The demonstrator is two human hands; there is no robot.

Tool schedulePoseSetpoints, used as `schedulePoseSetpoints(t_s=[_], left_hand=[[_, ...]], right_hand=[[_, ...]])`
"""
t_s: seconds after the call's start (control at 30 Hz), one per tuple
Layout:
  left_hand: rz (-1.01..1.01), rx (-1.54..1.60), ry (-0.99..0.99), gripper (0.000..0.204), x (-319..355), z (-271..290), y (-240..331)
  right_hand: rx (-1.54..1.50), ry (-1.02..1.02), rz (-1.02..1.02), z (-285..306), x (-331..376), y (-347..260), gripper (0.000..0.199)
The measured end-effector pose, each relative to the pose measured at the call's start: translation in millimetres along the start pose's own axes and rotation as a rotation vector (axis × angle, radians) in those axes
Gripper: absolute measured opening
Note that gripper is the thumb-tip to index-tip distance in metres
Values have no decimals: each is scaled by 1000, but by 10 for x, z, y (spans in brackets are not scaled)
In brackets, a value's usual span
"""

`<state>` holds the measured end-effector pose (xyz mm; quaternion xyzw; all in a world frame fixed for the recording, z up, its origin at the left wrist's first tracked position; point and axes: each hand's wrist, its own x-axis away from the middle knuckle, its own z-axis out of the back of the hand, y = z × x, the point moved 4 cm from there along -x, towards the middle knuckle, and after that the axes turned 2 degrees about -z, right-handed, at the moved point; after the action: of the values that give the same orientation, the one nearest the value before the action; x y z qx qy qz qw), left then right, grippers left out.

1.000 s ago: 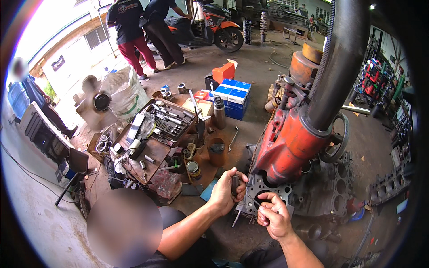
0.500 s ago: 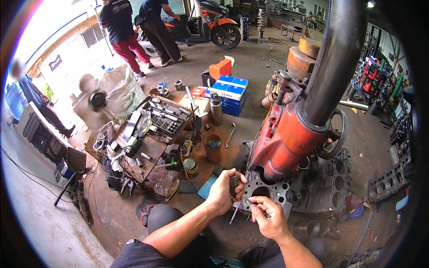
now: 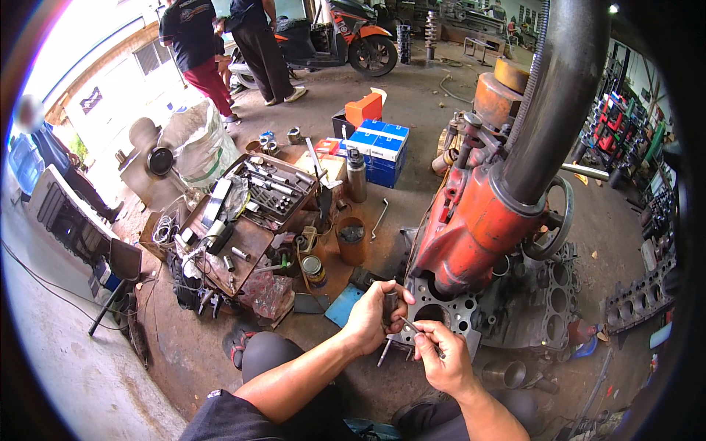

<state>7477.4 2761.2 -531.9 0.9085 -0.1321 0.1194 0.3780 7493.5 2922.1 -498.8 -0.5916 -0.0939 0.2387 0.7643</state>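
Observation:
My left hand (image 3: 365, 323) is closed around a dark metal cylindrical piece (image 3: 389, 303), which stands roughly upright between fingers and palm. Between the thumb and fingers of my right hand (image 3: 447, 360) is a thin metal rod (image 3: 410, 325); its tip points at the left hand's fingers, and its exact kind is hard to make out. Both hands are held close together above the near edge of an engine block (image 3: 462, 303), whose top face has a large bore and several smaller holes. Over that block stands a red machine head (image 3: 471, 228) with a thick dark column.
Left of me, a low table (image 3: 251, 241) carries sockets, tools and rags. A rusty can (image 3: 351, 246), a blue box (image 3: 381, 151) and a steel bottle (image 3: 356, 176) stand beyond. A handwheel (image 3: 562, 220) juts from the machine's right. People stand near a motorcycle (image 3: 360, 44) behind.
The cylindrical piece in my left hand sits slightly more upright, and the rod has tilted a little. In the background, the people by the motorcycle have shifted position.

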Motion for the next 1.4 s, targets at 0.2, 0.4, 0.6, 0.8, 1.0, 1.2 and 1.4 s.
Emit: schedulePoseSetpoints(t_s=[0.2, 0.4, 0.6, 0.8, 1.0, 1.2, 1.4], left_hand=[[-1, -2, -20, 42, -7, -4, -11], [33, -9, -6, 42, -10, -9, -31], [31, -16, 7, 41, -8, -11, -38], [8, -38, -18, 41, 0, -30, -40], [50, -34, -5, 42, -10, -27, -71], [55, -41, -7, 43, -23, -22, -98], [26, -56, -17, 43, -9, -39, -95]], right_hand=[[22, 5, 9, 2, -4, -14, 16], [40, 5, 15, 0, -12, -12, 17], [25, -4, 8, -5, -10, 0, 18], [23, 17, -3, 16, 1, -38, 19], [28, 20, -7, 32, -5, -62, 19], [35, 26, -5, 27, -3, -57, 19], [32, 27, 2, 22, -2, -62, 19]])
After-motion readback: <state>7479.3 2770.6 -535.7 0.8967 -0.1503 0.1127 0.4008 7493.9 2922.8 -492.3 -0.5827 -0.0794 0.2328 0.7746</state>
